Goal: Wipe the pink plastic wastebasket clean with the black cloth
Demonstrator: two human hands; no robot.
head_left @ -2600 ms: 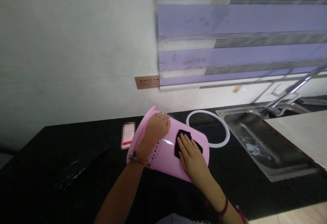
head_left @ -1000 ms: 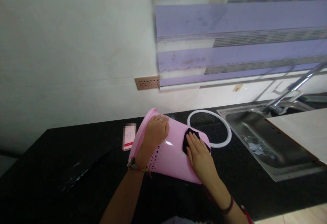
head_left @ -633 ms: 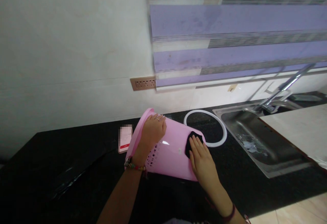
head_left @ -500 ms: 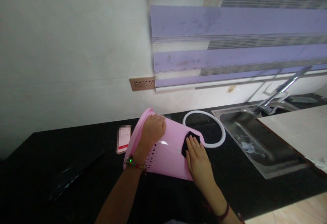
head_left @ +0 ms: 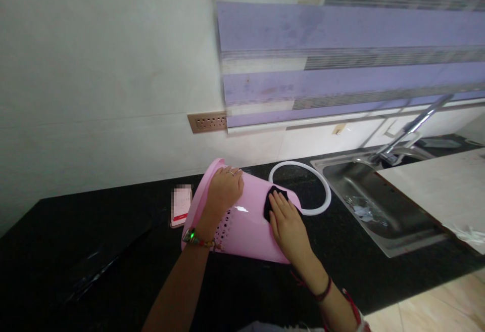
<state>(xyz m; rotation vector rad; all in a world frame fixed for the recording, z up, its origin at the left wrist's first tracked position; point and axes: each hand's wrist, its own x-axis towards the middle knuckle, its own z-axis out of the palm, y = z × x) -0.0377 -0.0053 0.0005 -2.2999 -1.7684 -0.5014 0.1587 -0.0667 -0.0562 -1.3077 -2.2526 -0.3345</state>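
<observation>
The pink bin (head_left: 252,221) lies on its side on the black table (head_left: 341,253), right in front of the person. The left hand (head_left: 223,190) lies on top of it near the wide end, with its fingers bent and reaching toward 1 o'clock. I can't see how tightly it grips. The right hand (head_left: 290,228) is spread out flat, fingers toward 11 o'clock, and presses a black cloth (head_left: 267,209) to the bin near the narrow end.

This looks like rubbing. To do it well, I think the cloth should sit flat under all the fingers. The push should be soft and even, because a round bin could roll. The left hand should lean down just enough to stop that. The small holes (head_left: 224,228) near the wide end might catch the cloth, so go gently there.

The wide end points between 9 and 10 o'clock, and the narrow end points between 3 and 4. The long way of the bin runs along that slanted line. A phone (head_left: 182,208) lies just beside the wide end, at 9 o'clock. A white ring (head_left: 328,195) lies at 2 o'clock, by the narrow end. The sink (head_left: 401,247) is farther off, at 3 o'clock.
</observation>
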